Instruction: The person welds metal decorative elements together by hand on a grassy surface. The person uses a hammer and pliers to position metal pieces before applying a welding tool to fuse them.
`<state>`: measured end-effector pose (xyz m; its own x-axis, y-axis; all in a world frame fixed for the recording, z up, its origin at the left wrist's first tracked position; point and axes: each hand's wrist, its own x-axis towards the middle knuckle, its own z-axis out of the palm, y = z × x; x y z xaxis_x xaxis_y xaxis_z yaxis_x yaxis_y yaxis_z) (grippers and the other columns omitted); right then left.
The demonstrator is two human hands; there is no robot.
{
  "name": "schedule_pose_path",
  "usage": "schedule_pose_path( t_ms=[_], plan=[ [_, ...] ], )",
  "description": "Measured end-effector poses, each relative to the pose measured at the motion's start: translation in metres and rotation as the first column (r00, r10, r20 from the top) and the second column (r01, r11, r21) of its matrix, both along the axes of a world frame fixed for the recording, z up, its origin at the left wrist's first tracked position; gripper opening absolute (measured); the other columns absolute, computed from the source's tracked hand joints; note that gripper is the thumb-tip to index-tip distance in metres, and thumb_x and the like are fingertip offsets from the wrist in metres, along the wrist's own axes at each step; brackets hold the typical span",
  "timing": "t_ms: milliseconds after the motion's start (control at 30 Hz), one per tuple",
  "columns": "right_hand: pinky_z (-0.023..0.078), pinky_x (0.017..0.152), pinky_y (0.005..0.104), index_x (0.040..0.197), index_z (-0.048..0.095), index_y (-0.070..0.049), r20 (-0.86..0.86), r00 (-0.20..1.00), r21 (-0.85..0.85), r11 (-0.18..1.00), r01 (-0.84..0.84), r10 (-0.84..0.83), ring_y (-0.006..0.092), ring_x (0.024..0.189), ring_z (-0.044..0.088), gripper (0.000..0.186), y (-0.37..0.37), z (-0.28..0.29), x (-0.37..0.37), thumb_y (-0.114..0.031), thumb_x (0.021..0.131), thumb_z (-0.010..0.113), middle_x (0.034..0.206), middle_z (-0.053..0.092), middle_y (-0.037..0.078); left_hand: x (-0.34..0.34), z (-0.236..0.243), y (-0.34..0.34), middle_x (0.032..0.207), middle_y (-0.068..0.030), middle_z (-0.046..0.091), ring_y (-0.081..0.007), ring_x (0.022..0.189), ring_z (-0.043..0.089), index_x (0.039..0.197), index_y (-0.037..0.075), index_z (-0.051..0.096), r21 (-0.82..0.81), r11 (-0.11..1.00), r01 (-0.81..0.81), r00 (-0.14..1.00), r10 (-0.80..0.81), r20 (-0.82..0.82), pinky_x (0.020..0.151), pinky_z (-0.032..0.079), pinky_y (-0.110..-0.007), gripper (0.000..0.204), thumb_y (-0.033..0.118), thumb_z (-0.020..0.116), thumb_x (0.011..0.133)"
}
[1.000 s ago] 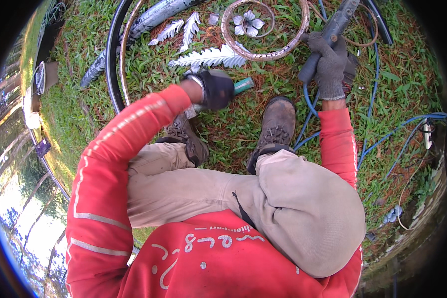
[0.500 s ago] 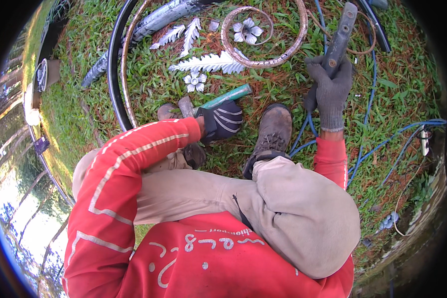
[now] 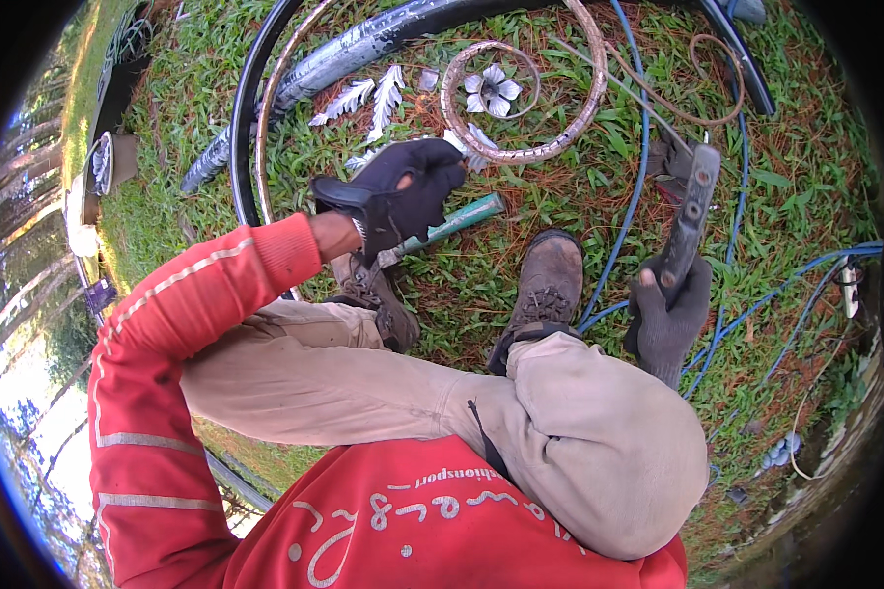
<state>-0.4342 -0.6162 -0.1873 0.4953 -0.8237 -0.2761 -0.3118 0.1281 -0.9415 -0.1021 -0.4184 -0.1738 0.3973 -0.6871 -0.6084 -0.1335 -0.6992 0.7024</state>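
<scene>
My left hand (image 3: 399, 196), in a black glove, hangs over white metal leaf pieces (image 3: 383, 106) with its fingers curled; what they hold, if anything, is hidden. Beneath it lies a green-handled tool (image 3: 467, 220) with a metal head, beside my left boot. My right hand (image 3: 670, 309), in a grey glove, grips a long dark tool (image 3: 695, 201) with several rivets along it. A thin rod (image 3: 638, 98) reaches up-left from that tool's upper end. A white metal flower (image 3: 491, 94) lies inside a rusty scroll (image 3: 545, 144) beyond my hands.
Curved black bars (image 3: 756, 83), a paint-worn grey pipe (image 3: 319, 74) and a thin rusty ring (image 3: 717, 118) lie on the grass. Blue hoses (image 3: 636, 187) run past my right boot (image 3: 540, 280). A white power strip (image 3: 848, 290) sits at the right.
My left hand has risen off the green-handled tool toward the leaves. My right hand has come down toward my right knee with the dark tool, and a thin rod now shows at its end.
</scene>
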Motion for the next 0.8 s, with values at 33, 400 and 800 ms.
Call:
schedule_pose_path(
  t_ms=[33, 400, 800],
  plan=[
    [0.052, 0.065, 0.0296, 0.133, 0.059, -0.002, -0.072, 0.997, 0.002, 1.000, -0.004, 0.004, 0.0106, 0.078, 0.063, 0.045, 0.003, -0.001, -0.008, -0.005, 0.095, 0.082, 0.100, 0.069, 0.006, 0.005, 0.009, -0.002, 0.091, -0.0066, 0.075, -0.0165, 0.080, 0.074, 0.126, 0.002, 0.074, 0.095, 0.994, -0.061, 0.994, 0.069, -0.080, 0.069, 0.059, -0.036, 0.028, 0.024, 0.071, 0.108],
    [0.057, 0.087, 0.0331, 0.144, 0.062, -0.002, -0.311, 0.945, 0.093, 0.993, -0.076, 0.101, 0.0158, 0.095, 0.068, 0.058, 0.005, 0.009, -0.016, -0.018, 0.095, 0.086, 0.109, 0.072, 0.007, 0.004, -0.012, -0.067, 0.085, -0.0095, 0.077, -0.0195, 0.071, 0.077, 0.112, 0.003, 0.075, 0.303, 0.885, -0.353, 0.822, 0.448, -0.351, 0.065, 0.067, -0.035, 0.019, 0.022, 0.077, 0.109],
    [0.056, 0.093, 0.0346, 0.149, 0.060, 0.001, -0.281, 0.941, 0.292, 0.951, -0.104, 0.189, 0.0168, 0.103, 0.066, 0.058, -0.018, 0.002, 0.009, -0.020, 0.101, 0.083, 0.116, 0.071, 0.010, -0.004, -0.050, -0.079, 0.084, -0.0106, 0.074, -0.0227, 0.066, 0.073, 0.108, 0.003, 0.071, 0.356, 0.745, -0.564, 0.646, 0.666, -0.372, 0.059, 0.065, -0.039, 0.021, 0.023, 0.071, 0.113]
  ],
)
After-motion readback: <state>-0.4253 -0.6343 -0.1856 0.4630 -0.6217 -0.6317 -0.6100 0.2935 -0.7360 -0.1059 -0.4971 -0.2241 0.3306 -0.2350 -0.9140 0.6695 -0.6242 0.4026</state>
